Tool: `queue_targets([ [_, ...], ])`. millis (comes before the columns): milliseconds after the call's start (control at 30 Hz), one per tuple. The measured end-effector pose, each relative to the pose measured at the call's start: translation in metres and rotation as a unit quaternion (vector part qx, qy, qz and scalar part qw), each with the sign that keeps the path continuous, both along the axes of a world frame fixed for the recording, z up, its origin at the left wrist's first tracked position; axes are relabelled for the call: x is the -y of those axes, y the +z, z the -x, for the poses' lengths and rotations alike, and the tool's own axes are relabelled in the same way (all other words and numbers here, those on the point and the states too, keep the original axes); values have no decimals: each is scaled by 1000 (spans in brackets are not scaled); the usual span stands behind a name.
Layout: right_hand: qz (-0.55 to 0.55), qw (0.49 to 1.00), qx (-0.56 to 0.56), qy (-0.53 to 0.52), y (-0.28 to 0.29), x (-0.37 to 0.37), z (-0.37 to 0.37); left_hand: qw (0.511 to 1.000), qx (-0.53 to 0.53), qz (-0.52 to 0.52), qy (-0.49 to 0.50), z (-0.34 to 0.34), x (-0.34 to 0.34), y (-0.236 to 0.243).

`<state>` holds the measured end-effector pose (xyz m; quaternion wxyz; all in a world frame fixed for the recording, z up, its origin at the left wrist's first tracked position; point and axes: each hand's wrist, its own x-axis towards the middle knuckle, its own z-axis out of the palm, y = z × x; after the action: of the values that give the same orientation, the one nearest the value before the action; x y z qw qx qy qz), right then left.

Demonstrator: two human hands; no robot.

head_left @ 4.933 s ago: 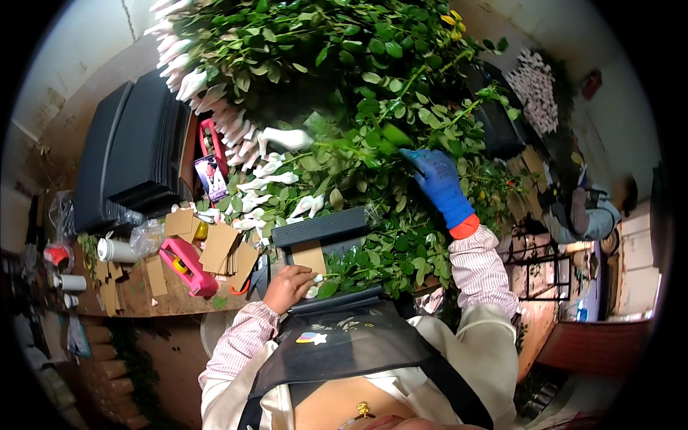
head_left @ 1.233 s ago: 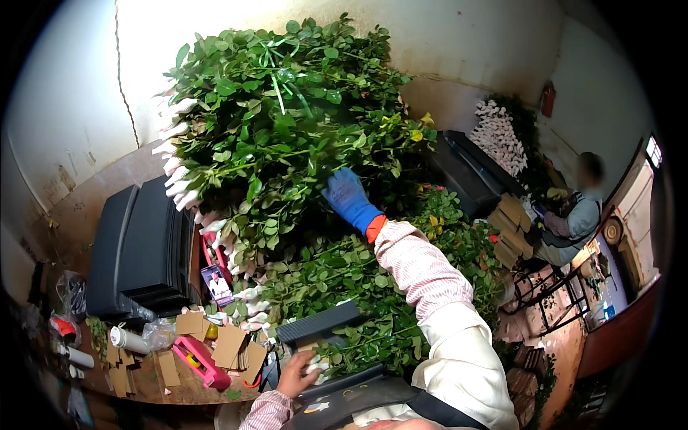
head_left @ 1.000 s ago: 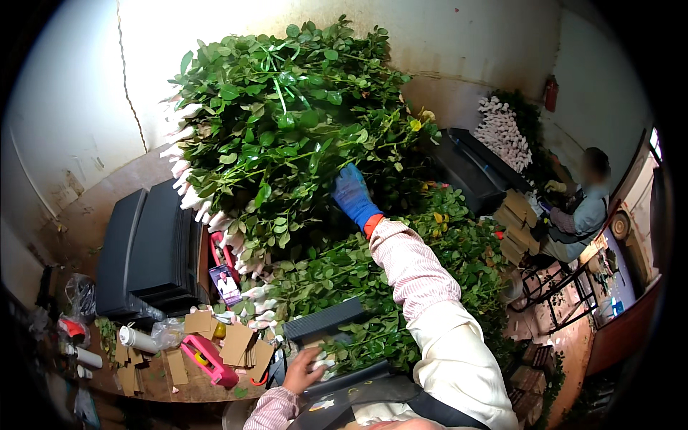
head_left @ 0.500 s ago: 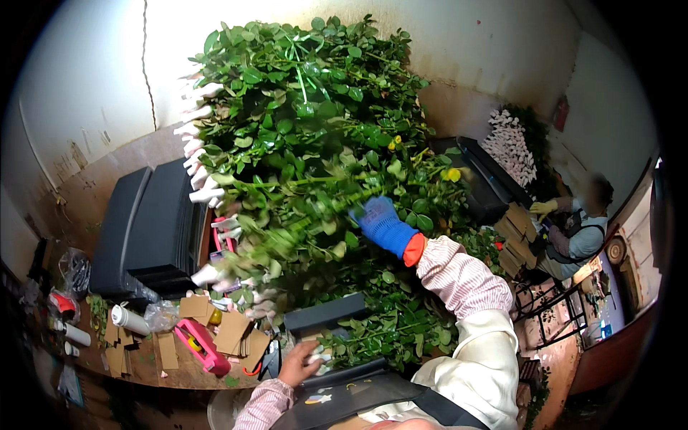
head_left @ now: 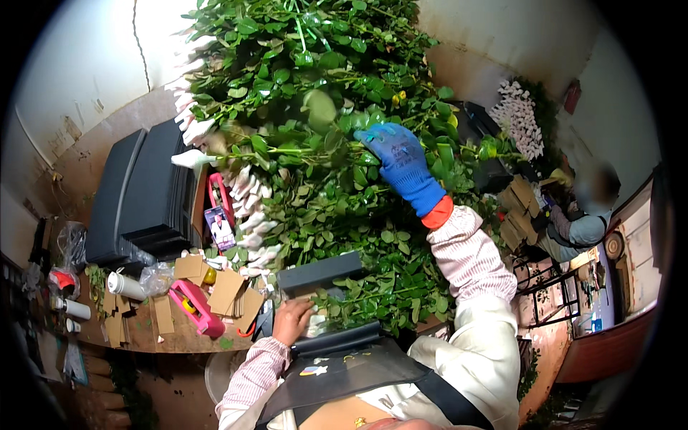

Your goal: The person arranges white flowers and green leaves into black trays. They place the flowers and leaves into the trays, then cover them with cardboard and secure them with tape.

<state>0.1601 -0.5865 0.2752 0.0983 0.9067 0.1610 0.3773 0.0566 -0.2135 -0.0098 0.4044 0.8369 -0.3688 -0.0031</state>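
Observation:
My right hand (head_left: 393, 154), in a blue knit glove, is closed round a leafy flower stem (head_left: 287, 151) above the near part of the big heap. The stem's head end points left and wears a white sleeve (head_left: 192, 158). My bare left hand (head_left: 292, 320) is low at the table's front edge, its fingers curled over white-sleeved flower buds (head_left: 314, 327). Leafy stems (head_left: 380, 304) run right from those buds, between a dark grey block (head_left: 319, 272) and a black rolled edge (head_left: 337, 338) at my apron. The left fingertips are partly hidden.
Left of the heap stand black sheets (head_left: 161, 193). Cardboard pieces (head_left: 228, 290), a pink tape dispenser (head_left: 197, 308), a phone (head_left: 219, 228) and a white bottle (head_left: 125, 285) lie on the table (head_left: 172, 341). At right, a co-worker (head_left: 584, 215) sits by more sleeved flowers (head_left: 517, 118).
My right hand has drawn the stem clear of the blurred foliage and turned slightly upright. The left hand stays at the buds. The whole view has tilted, shifting the heap upward.

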Motion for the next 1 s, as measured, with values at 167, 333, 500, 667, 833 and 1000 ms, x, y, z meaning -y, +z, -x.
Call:
queue_targets([
  [167,-100,984,-149,6,-26,7,73,996,-84,43,7,1,3,-3],
  [333,-110,918,-382,-7,-99,24,154,954,-293,1,68,3,-7,-43],
  [500,-78,880,-445,-148,-187,62,198,962,-266,56,41,1,0,-5],
  [667,-37,816,-542,-200,-221,68,197,969,-227,71,70,7,3,4],
  [833,59,723,-633,-271,-163,53,146,988,-155,9,21,-2,5,14],
  [1000,-257,926,-274,-26,-149,35,39,975,-217,30,36,0,8,24],
])
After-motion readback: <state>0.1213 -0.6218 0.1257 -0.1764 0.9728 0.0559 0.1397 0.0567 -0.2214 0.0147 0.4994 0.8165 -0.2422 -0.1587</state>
